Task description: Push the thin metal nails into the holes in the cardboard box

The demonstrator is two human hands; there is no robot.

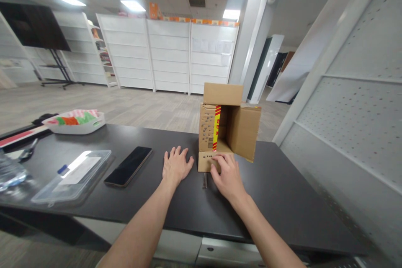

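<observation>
An open cardboard box (205,127) lies on its side on the dark table, its opening facing me and its flaps spread. Yellow and red tape runs down beside the opening. The lower flap has a row of small dark holes. My right hand (228,176) is at this flap, fingers bent and apart, with the fingertips near its edge; nothing shows in it. Several thin metal pieces (204,181), perhaps nails or screws, lie just left of it in front of the flap. My left hand (176,165) rests on the table left of the box, fingers spread, holding nothing.
A black phone (128,166) lies left of my left hand. Beyond it are a clear plastic case (73,178) with a paper in it, a plastic bottle (14,173) and a white basket (77,129) of colourful packets. A perforated panel (354,104) stands at the right.
</observation>
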